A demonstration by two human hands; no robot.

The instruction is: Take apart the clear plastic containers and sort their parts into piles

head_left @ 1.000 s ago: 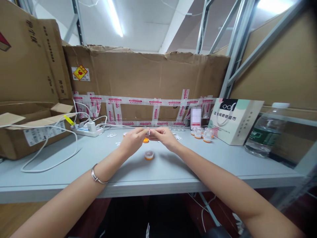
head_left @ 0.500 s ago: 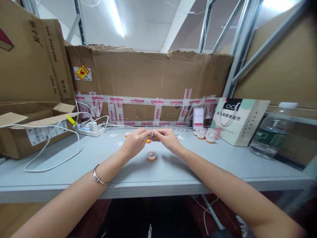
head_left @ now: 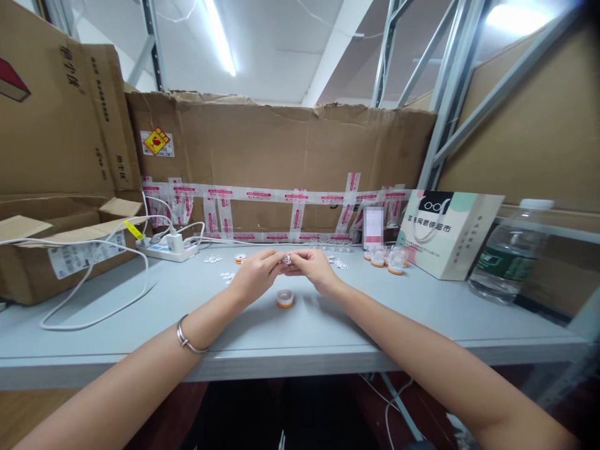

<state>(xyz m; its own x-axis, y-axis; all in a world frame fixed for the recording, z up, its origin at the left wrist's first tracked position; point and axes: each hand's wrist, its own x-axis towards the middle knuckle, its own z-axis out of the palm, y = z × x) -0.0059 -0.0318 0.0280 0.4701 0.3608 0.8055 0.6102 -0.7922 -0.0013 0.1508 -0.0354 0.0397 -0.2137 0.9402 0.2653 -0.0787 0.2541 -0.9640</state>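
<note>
Your left hand and your right hand met at the middle of the frame, just above the grey table. Both were pinched on one small white piece, fingertips closed on it from either side; it was too small to tell its shape. A silver bracelet sat on your left wrist, at the lower left of centre.

Just below your hands, nearer the table's front edge, a small orange-rimmed cup stood alone on the table, apart from your fingers. Left of your left hand lay a scatter of white discs, and beyond them a single orange cap.

Right of your right hand, near the back of the table, a cluster of clear orange-based pots stood together. Just beside them, further right, a printed paper bag leaned back, and at the right edge of the frame was a water bottle.

At the left, a white power strip lay by the back wall, its white cable looping over the table toward an open cardboard box. A cardboard panel with taped strips along its lower part ran across the back.
</note>
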